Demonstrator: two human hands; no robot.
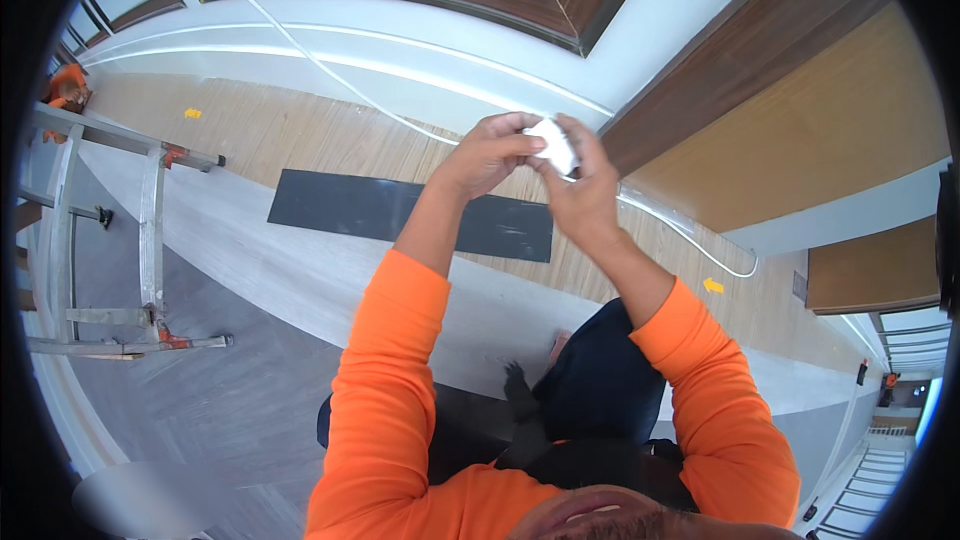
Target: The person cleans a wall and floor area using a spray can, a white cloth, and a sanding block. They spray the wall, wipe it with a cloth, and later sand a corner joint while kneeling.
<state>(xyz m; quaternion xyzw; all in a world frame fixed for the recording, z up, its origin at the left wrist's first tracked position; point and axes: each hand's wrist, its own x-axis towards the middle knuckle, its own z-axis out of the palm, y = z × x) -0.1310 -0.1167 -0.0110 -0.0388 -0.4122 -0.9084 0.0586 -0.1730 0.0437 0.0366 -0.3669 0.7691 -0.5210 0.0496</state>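
Observation:
Both of my hands are raised together in front of the wall and hold a small white object (553,145). Its shape is partly covered by fingers, and I cannot tell exactly what it is. My left hand (484,156) pinches its left side between thumb and fingers. From the other side, my right hand (589,199) grips it, with the thumb below and fingers behind. A white cable (330,76) slopes from the upper left toward my left hand. More white cable (675,226) lies to the right of my hands. Below them, a dark grey plank (345,202) rests on the floor.
An aluminium ladder (152,232) stands at left. A person in orange (69,82) is low at the far left. Dark wood trim (705,52) and a tan panel (810,120) rise at right. Yellow arrow stickers (713,286) mark the wood-look floor (247,116).

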